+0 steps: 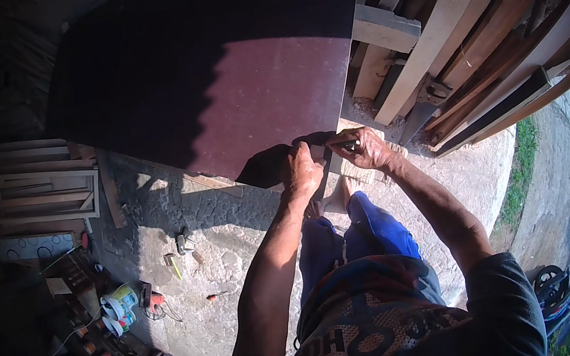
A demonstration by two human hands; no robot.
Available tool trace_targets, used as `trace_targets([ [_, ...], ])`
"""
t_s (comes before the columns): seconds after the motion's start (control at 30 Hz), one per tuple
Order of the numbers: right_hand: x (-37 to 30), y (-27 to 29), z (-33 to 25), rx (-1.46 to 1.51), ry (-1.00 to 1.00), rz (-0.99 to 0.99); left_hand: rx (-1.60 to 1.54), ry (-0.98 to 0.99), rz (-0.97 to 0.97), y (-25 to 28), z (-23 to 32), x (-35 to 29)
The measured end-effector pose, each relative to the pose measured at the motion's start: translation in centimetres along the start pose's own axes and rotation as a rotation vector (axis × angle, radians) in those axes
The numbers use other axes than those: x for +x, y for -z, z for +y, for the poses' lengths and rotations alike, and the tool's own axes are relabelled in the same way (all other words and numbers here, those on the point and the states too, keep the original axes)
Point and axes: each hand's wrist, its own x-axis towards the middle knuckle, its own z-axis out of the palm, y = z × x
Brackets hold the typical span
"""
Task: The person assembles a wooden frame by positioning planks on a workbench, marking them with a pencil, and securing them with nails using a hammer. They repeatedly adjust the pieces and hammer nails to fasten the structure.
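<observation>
A broad dark maroon panel (273,95) lies in front of me, partly sunlit, the rest in deep shadow. At its near right corner my left hand (304,169) is closed, the thumb uppermost; whatever it grips is hidden in shadow. Close beside it, just off the same corner, my right hand (368,151) has its fingers curled around a small dark item too unclear to name. A narrow dark strip (327,160) shows between the two hands; I cannot tell whether either hand holds it.
Long wooden boards (455,12) lean at the right, with a handsaw (417,117) among them. Wooden frames (44,195) stand left. Buckets (119,303), a red-and-black power tool (152,301) and a small tool (184,244) sit lower left. A black reel (551,283) stands lower right.
</observation>
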Motion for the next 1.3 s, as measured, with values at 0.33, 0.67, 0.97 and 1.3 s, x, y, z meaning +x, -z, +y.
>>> trace_targets([
  [0.33,0.5,-0.1,-1.4,0.075,-0.127,-0.002,0.038,0.047,-0.113,1.1,0.5,-0.1],
  [0.67,0.7,2.7,-5.2,0.17,-0.134,0.233,-0.087,-0.004,0.085,-0.9,-2.9,0.2],
  [0.97,-14.6,-2.9,-9.6,0.607,-0.394,0.227,-0.605,0.166,0.233,4.8,-13.7,-12.6],
  [1.3,-13.4,-12.1,-13.2,0.517,-0.315,-0.195,-0.797,0.749,0.105,-1.2,-29.6,-24.9],
])
